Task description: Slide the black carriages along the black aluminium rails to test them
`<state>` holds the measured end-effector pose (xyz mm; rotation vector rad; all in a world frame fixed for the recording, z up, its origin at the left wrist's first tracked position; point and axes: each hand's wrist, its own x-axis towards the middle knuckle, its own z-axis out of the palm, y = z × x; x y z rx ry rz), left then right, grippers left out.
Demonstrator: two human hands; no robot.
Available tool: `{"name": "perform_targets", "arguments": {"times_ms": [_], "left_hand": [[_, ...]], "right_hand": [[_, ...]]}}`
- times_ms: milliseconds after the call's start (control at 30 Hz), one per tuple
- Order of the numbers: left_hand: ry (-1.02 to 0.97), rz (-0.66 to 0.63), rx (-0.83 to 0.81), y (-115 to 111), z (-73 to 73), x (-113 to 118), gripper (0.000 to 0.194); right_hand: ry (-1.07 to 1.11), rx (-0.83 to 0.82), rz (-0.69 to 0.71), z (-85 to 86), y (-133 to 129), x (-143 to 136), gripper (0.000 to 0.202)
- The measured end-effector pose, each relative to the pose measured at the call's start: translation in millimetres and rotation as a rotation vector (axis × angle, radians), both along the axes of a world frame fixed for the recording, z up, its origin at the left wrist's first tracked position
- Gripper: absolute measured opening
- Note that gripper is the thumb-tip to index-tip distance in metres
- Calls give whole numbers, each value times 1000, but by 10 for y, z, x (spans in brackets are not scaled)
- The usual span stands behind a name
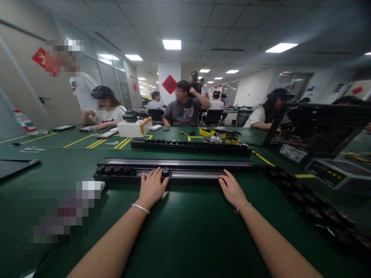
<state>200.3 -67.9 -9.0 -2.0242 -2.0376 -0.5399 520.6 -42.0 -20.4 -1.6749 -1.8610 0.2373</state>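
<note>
A long black rail [191,175] with a shiny inner channel lies crosswise on the green table. Several small black parts [114,170] sit in its left end. My left hand [152,186] rests on the rail left of its middle, fingers spread, with its thumb beside a single black part [165,172] in the channel. Toward the rail's right end, my right hand [232,190] touches the front edge with its fingers apart, holding nothing. Just behind lies a second rail [179,162] with no parts visible in it.
Farther back is a rail filled with black parts [191,146]. More dark parts [313,204] line the right side, near an open black case [315,131] and a metal box [339,175]. A white box [133,128] stands beyond; people sit across the table [185,231].
</note>
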Motion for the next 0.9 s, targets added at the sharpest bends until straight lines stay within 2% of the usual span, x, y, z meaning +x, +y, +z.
{"name": "perform_targets", "arguments": {"times_ms": [233,733,900], "left_hand": [[-2,-41,-11,-13,-15,65,55],[7,-43,-25,-13,-10,66,54],[20,-111,-17,-28,-14,97,53]], "right_hand": [[-7,0,-2,11,-12,-4,38],[-7,-47,-17,66,-50,-30,41],[-2,-12,-3,37,-30,-19,40]]}}
